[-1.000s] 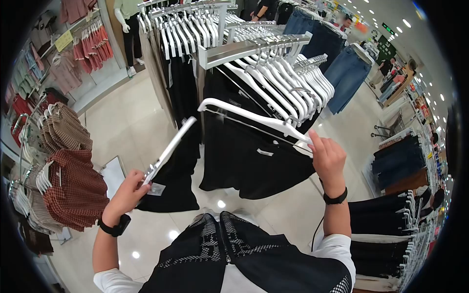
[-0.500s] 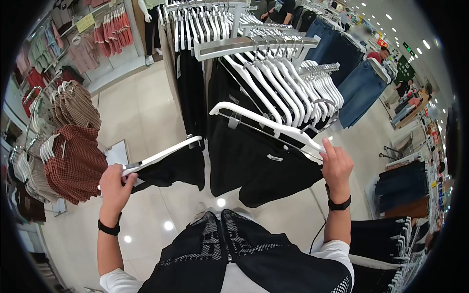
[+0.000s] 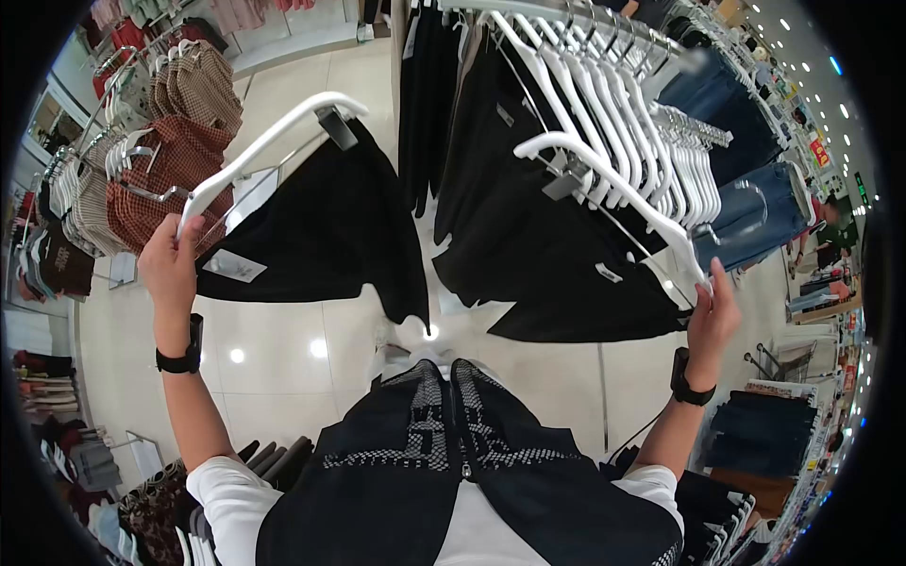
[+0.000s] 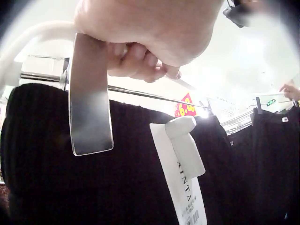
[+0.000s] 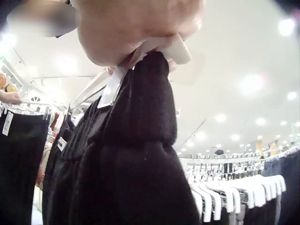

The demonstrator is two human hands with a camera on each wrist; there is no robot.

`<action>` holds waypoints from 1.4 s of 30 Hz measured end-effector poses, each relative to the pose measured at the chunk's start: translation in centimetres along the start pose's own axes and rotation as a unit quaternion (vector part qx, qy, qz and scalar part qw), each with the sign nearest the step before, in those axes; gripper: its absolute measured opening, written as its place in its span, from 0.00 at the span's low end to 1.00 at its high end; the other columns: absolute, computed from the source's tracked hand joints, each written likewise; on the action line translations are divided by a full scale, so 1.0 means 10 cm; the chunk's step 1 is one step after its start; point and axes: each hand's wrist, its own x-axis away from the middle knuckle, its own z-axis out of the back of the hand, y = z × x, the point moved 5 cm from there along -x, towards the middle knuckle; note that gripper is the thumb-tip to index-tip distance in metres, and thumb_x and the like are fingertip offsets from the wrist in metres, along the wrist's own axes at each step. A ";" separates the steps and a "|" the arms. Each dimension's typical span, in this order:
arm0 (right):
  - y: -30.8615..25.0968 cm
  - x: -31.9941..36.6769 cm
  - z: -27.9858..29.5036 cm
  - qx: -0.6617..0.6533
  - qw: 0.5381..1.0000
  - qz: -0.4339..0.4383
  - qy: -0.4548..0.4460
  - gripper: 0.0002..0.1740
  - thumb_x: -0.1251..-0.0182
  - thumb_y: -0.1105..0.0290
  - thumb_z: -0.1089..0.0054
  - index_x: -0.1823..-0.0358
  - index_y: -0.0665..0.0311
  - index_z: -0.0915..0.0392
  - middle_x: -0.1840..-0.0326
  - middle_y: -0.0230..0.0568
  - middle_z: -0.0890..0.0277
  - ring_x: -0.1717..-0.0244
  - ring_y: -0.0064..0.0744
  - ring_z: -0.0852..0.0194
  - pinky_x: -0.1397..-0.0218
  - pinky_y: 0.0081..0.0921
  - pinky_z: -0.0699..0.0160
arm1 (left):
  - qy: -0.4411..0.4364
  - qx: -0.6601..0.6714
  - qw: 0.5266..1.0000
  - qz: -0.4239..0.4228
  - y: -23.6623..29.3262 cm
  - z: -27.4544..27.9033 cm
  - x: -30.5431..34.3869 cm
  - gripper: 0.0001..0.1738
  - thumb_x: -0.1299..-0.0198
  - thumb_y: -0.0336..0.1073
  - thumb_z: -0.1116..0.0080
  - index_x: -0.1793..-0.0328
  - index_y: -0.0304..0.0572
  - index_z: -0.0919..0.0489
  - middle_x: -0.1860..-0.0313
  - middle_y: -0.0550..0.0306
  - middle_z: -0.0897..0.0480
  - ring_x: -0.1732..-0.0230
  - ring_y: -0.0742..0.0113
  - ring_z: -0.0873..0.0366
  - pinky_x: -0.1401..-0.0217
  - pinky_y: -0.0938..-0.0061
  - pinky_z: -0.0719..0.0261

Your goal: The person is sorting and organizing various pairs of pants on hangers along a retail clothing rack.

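The left hand point(image 3: 172, 269) grips the near end of a white hanger point(image 3: 253, 151), with black bottoms point(image 3: 321, 226) clipped below it. A white tag point(image 3: 233, 265) hangs on them; in the left wrist view the tag point(image 4: 180, 178) shows printing beside a metal clip point(image 4: 91, 117). On the other side, the right hand point(image 3: 714, 316) pinches the end of a second white hanger point(image 3: 613, 179) holding more black bottoms point(image 3: 566, 274) with a small label. Close up in the right wrist view, fingers of the right hand point(image 5: 136, 28) hold the hanger end above dark fabric point(image 5: 136, 122).
A metal rack point(image 3: 566, 13) with several white hangers and dark garments stands ahead. Checked shirts point(image 3: 175, 141) hang at the left, jeans point(image 3: 764, 212) at the right. Tiled floor point(image 3: 283, 373) shows between the racks, and a clothing display point(image 3: 764, 424) is at the lower right.
The left hand has moved up and left, and its hanger with the black bottoms now faces the camera more fully. The right hand and its hanger have shifted right; the whole view has tilted down.
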 end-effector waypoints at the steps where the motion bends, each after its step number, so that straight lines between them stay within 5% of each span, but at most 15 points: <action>1: -0.01 0.00 -0.01 -0.035 0.999 -0.034 -0.016 0.29 0.32 0.80 0.33 0.29 0.61 0.25 0.64 0.46 0.18 0.71 0.41 0.20 0.66 0.33 0.21 | -0.028 0.030 0.999 0.019 0.00 -0.04 0.06 0.23 0.24 0.49 0.41 0.66 0.37 0.23 0.79 0.60 0.36 0.76 0.73 0.42 0.73 0.71 0.42; 7: -0.31 0.14 -0.22 -0.263 0.936 -0.225 -0.071 0.36 0.31 0.82 0.36 0.21 0.61 0.34 0.74 0.35 0.28 0.72 0.22 0.33 0.67 0.21 0.32 | -0.192 0.156 0.964 0.096 0.26 -0.55 0.54 0.21 0.26 0.46 0.39 0.65 0.33 0.23 0.78 0.61 0.37 0.73 0.73 0.42 0.70 0.71 0.39; 8: -0.42 0.23 -0.27 -0.318 0.888 -0.312 -0.117 0.37 0.27 0.82 0.40 0.19 0.62 0.39 0.66 0.28 0.31 0.62 0.17 0.34 0.56 0.17 0.33 | -0.246 0.186 0.939 0.150 0.38 -0.65 0.67 0.21 0.26 0.45 0.39 0.65 0.33 0.24 0.78 0.63 0.36 0.73 0.73 0.42 0.70 0.71 0.39; 11: -0.73 0.45 -0.46 -0.350 0.832 -0.395 -0.171 0.39 0.28 0.80 0.40 0.17 0.61 0.43 0.69 0.26 0.29 0.67 0.15 0.35 0.62 0.15 0.38 | -0.404 0.232 0.863 0.196 0.44 -1.03 1.15 0.20 0.24 0.46 0.40 0.64 0.36 0.25 0.77 0.69 0.36 0.76 0.76 0.42 0.74 0.74 0.41; 15: -1.12 0.65 -0.73 -0.373 0.790 -0.464 -0.151 0.38 0.29 0.75 0.35 0.19 0.58 0.38 0.75 0.26 0.28 0.72 0.15 0.35 0.66 0.17 0.35 | -0.518 0.425 0.671 0.318 0.51 -1.44 1.61 0.16 0.21 0.48 0.45 0.59 0.48 0.29 0.78 0.75 0.40 0.81 0.84 0.46 0.81 0.82 0.47; 21: -1.45 0.72 -0.89 -0.335 0.794 -0.488 -0.136 0.35 0.28 0.72 0.35 0.22 0.57 0.35 0.76 0.28 0.26 0.73 0.18 0.32 0.66 0.20 0.32 | -0.519 0.514 0.591 0.340 0.65 -1.59 1.38 0.13 0.18 0.50 0.52 0.55 0.55 0.34 0.71 0.74 0.40 0.76 0.85 0.45 0.79 0.86 0.49; 25: -1.73 0.57 -1.02 -0.237 0.850 -0.450 -0.138 0.31 0.29 0.68 0.32 0.26 0.57 0.30 0.76 0.32 0.25 0.76 0.25 0.28 0.67 0.25 0.29 | -0.529 0.563 0.546 0.324 0.73 -1.88 1.27 0.13 0.17 0.51 0.54 0.56 0.58 0.35 0.70 0.74 0.40 0.75 0.84 0.45 0.78 0.85 0.48; 27: -1.79 0.57 -1.01 -0.200 0.874 -0.425 -0.124 0.29 0.29 0.66 0.31 0.28 0.56 0.27 0.76 0.34 0.24 0.77 0.29 0.27 0.68 0.27 0.28 | -0.530 0.545 0.557 0.333 0.70 -1.91 1.21 0.14 0.18 0.52 0.54 0.56 0.58 0.35 0.71 0.74 0.39 0.76 0.84 0.45 0.78 0.85 0.48; 31: -1.77 0.63 -0.93 -0.146 0.900 -0.395 -0.111 0.28 0.31 0.65 0.29 0.31 0.56 0.25 0.76 0.35 0.24 0.77 0.32 0.26 0.69 0.29 0.27 | -0.508 0.483 0.652 0.289 0.49 -1.92 1.06 0.14 0.20 0.52 0.49 0.54 0.53 0.30 0.73 0.75 0.36 0.77 0.85 0.43 0.79 0.84 0.46; 37: -1.65 0.64 -0.66 -0.104 0.932 -0.338 -0.082 0.29 0.35 0.70 0.25 0.33 0.58 0.23 0.77 0.36 0.26 0.78 0.34 0.27 0.72 0.28 0.29 | -0.445 0.364 0.809 0.119 0.34 -1.88 0.81 0.15 0.22 0.48 0.44 0.54 0.45 0.24 0.74 0.73 0.33 0.77 0.84 0.41 0.77 0.80 0.44; 38: -1.62 0.65 -0.61 -0.091 0.941 -0.316 -0.082 0.30 0.36 0.70 0.25 0.33 0.58 0.23 0.77 0.35 0.26 0.79 0.34 0.26 0.72 0.28 0.29 | -0.375 0.356 0.855 0.025 0.30 -1.90 0.76 0.18 0.23 0.47 0.41 0.52 0.37 0.21 0.73 0.71 0.29 0.75 0.79 0.39 0.73 0.75 0.38; 41: -1.53 0.64 -0.46 -0.050 0.961 -0.266 -0.059 0.31 0.41 0.67 0.19 0.36 0.59 0.22 0.79 0.33 0.26 0.80 0.32 0.27 0.74 0.28 0.30 | -0.377 0.184 0.907 0.032 0.36 -1.66 0.51 0.26 0.29 0.50 0.36 0.52 0.27 0.16 0.80 0.60 0.31 0.75 0.74 0.37 0.71 0.71 0.34; 42: -1.49 0.62 -0.38 -0.037 0.964 -0.259 -0.053 0.31 0.42 0.65 0.18 0.38 0.59 0.22 0.79 0.33 0.26 0.80 0.32 0.27 0.75 0.27 0.30 | -0.339 0.160 0.927 0.015 0.36 -1.64 0.45 0.28 0.32 0.57 0.35 0.60 0.34 0.10 0.84 0.46 0.26 0.81 0.57 0.29 0.72 0.65 0.30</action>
